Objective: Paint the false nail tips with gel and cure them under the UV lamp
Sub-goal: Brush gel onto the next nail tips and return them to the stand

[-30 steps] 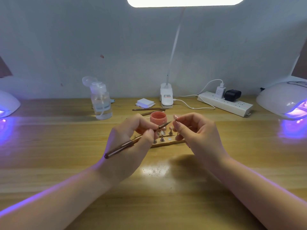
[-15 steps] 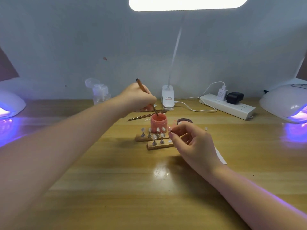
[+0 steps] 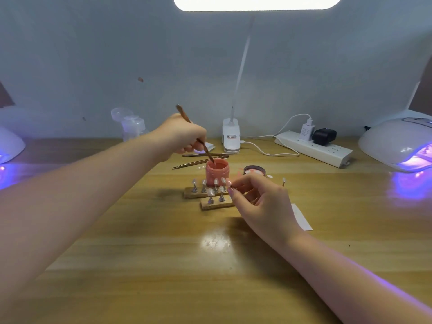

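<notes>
The left hand [image 3: 184, 136] gripped a slim brown gel brush [image 3: 196, 134] between curled fingers, handle end raised toward the wall and bristle end angled down into the open mouth of a coral-pink gel jar [image 3: 217, 171]. The tip lay at the jar's left inner edge; whether it touched the gel could not be told.

The right hand [image 3: 261, 202] had thumb and forefinger pinched together on a small false nail tip [image 3: 229, 183], held just right of the jar and above the stands. The remaining fingers were curled loosely underneath.

Two short wooden holder strips stood directly in front of the jar. The rear strip [image 3: 190, 193] carried a row of small metal stands with clear nail tips [image 3: 216, 182] on top. The front strip [image 3: 217, 204] sat slightly right of it and carried further stands; its right end was hidden by the right hand.

The jar's lid [image 3: 254, 170] lay just right of the jar. Two further slim tools [image 3: 198, 162] lay behind the jar on the wooden table [image 3: 163, 265]. A white paper strip [image 3: 301, 218] lay to the right of the right hand.

At the table's rear stood a clear pump bottle [image 3: 133, 127], the white base of a desk lamp [image 3: 231, 137] and a white power strip [image 3: 313, 148] with two plugs. A UV lamp [image 3: 397, 143] glowed violet at the right edge; a second UV lamp [image 3: 9, 146] glowed at the left edge.
</notes>
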Action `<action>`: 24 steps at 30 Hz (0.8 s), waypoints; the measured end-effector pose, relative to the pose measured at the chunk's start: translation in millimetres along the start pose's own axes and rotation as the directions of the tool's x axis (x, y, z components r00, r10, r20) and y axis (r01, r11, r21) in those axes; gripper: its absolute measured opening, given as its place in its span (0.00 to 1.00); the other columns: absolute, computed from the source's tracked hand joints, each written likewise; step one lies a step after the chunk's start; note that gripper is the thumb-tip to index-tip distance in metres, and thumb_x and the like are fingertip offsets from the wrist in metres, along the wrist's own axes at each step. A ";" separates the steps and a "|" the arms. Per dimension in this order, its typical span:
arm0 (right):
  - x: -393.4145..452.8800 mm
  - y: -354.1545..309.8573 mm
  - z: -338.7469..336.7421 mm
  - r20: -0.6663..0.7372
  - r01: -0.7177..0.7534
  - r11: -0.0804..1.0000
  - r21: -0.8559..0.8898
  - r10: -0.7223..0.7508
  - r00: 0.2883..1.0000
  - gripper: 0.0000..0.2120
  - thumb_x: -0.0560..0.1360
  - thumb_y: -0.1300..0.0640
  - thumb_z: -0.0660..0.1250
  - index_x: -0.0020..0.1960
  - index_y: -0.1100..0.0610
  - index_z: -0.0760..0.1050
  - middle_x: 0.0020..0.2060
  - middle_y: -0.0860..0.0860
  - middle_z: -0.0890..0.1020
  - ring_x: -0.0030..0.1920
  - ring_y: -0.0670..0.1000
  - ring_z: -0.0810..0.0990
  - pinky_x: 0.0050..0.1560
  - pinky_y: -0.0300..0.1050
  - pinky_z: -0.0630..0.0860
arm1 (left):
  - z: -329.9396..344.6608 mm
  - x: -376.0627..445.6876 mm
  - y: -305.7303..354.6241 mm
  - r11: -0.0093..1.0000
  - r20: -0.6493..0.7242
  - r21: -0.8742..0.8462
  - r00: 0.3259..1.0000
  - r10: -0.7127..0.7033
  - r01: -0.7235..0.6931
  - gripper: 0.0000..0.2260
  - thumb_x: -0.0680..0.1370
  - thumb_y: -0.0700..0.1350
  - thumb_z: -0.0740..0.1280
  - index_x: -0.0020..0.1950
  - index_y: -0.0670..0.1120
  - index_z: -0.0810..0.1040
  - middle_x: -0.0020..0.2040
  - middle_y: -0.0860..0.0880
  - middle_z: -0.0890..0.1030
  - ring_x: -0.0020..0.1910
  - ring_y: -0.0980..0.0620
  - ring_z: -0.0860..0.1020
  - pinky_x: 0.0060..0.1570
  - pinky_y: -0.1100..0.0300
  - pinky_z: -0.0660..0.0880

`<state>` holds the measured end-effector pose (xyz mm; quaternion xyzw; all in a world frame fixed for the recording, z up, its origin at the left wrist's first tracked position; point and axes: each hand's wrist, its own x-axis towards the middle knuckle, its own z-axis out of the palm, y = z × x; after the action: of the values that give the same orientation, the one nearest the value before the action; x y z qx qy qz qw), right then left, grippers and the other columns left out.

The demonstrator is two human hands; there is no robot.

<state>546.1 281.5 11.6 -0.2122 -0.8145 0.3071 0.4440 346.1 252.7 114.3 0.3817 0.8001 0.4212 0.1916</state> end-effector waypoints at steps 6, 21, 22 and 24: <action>-0.3 -0.9 -0.6 0.020 0.008 1.000 0.005 -0.008 1.000 0.02 0.73 0.60 0.72 0.45 0.57 0.81 0.34 0.47 0.82 0.32 0.50 0.78 0.37 0.55 0.77 | -17.3 -5.1 -21.3 0.939 0.080 -0.255 0.973 -0.217 0.230 0.06 0.76 0.41 0.66 0.39 0.44 0.78 0.24 0.52 0.78 0.24 0.56 0.72 0.26 0.65 0.67; 3.7 -3.2 -5.2 0.000 -0.109 0.988 0.113 0.110 0.994 0.02 0.73 0.61 0.72 0.45 0.55 0.82 0.35 0.48 0.83 0.35 0.53 0.81 0.42 0.57 0.78 | 2.0 -76.2 -45.1 0.654 -0.113 -0.736 0.984 0.135 -0.174 0.05 0.77 0.41 0.67 0.42 0.44 0.81 0.31 0.47 0.81 0.26 0.57 0.73 0.24 0.68 0.69; 4.3 -3.6 -6.0 -0.013 -0.115 0.985 0.129 0.117 0.993 0.03 0.73 0.61 0.72 0.45 0.54 0.82 0.35 0.48 0.83 0.35 0.53 0.81 0.42 0.58 0.79 | 7.2 -85.7 -49.3 0.664 -0.150 -0.706 0.968 0.200 -0.247 0.05 0.75 0.41 0.68 0.40 0.45 0.83 0.32 0.46 0.81 0.27 0.56 0.73 0.26 0.67 0.70; 5.4 -4.0 -7.5 -0.031 -0.123 0.981 0.153 0.129 0.991 0.03 0.73 0.61 0.72 0.45 0.54 0.82 0.36 0.48 0.83 0.35 0.54 0.81 0.42 0.59 0.79 | 16.7 -102.7 -58.1 0.686 -0.232 -0.616 0.921 0.312 -0.388 0.05 0.73 0.43 0.68 0.41 0.47 0.84 0.34 0.45 0.83 0.30 0.55 0.76 0.29 0.66 0.73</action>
<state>549.5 284.3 20.7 -0.2356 -0.7647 0.3907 0.4551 395.7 161.6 55.5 0.4133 0.5246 0.7211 0.1842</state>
